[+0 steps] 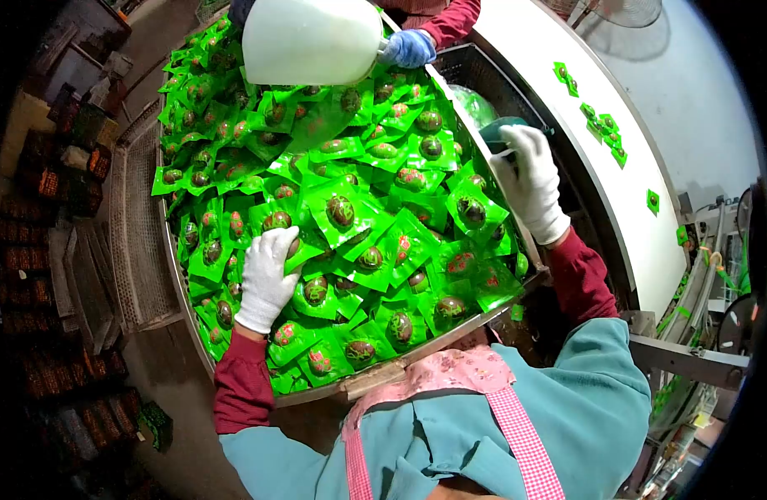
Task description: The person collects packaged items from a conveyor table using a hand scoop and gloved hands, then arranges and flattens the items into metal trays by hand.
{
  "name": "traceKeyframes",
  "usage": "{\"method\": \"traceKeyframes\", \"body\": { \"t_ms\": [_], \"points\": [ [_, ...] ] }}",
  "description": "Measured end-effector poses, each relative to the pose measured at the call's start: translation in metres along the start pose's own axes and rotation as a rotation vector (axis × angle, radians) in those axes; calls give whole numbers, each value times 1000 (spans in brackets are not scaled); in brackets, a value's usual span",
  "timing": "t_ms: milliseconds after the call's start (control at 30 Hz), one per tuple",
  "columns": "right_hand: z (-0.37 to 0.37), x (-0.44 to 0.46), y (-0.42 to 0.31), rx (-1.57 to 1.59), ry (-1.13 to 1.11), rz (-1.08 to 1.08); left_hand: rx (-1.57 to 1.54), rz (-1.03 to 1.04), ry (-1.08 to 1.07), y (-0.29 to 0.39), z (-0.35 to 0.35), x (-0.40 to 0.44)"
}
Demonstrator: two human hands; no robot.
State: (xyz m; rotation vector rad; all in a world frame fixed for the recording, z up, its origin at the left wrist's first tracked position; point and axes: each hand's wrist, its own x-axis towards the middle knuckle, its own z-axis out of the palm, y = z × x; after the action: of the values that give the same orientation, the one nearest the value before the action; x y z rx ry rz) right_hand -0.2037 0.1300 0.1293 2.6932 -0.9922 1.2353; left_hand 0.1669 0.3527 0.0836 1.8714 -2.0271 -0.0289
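Many shiny green packets with dark, egg-shaped contents (pixel 340 212) fill a large metal-edged tray (pixel 450 340). My left hand (pixel 271 271), in a white glove, is among the packets at the tray's left front. Its fingers are curled round one green packet (pixel 294 248). My right hand (pixel 533 179), also white-gloved, is raised over the tray's right rim, its thumb apart from its bent fingers. Beside those fingertips is a dark green object (pixel 502 129), partly hidden; I see no packet in that hand.
Across the tray, a co-worker's blue-gloved hand (pixel 408 48) holds a white scoop (pixel 313 42) above the packets. A dark crate (pixel 475 71) is beyond the right rim. Several packets lie on a curved white surface (pixel 642 242). Stacked crates (pixel 33 258) stand at far left.
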Motion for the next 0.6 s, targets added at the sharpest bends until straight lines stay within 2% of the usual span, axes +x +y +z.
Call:
{"method": "traceKeyframes", "body": {
  "t_ms": [33,100,167,233,300,367,400,467,533,567,600],
  "points": [
    [0,3,-1,138,21,139,9,-11,-2,1,1,-2],
    [8,15,-24,330,-177,149,8,-3,23,5,1,-8],
    [34,18,-61,391,-402,-79,24,36,36,1,1,-3],
    [62,30,-106,480,-508,-312,24,13,-8,-4,6,-6],
    [85,32,-136,371,-711,-337,56,13,-14,-1,2,-5],
    [105,35,-141,305,-658,-385,19,23,17,0,3,-4],
    [109,42,-138,343,-741,-352,1,39,45,0,0,-4],
    [126,37,-123,602,-614,-152,-60,51,142,2,-6,-6],
    [95,40,-121,774,-524,3,-147,45,273,6,-19,-5],
    [74,39,-117,732,-476,-126,-187,6,274,8,-26,-6],
    [50,36,-115,700,-493,-167,-191,28,314,11,-31,-5]
  ]
}}
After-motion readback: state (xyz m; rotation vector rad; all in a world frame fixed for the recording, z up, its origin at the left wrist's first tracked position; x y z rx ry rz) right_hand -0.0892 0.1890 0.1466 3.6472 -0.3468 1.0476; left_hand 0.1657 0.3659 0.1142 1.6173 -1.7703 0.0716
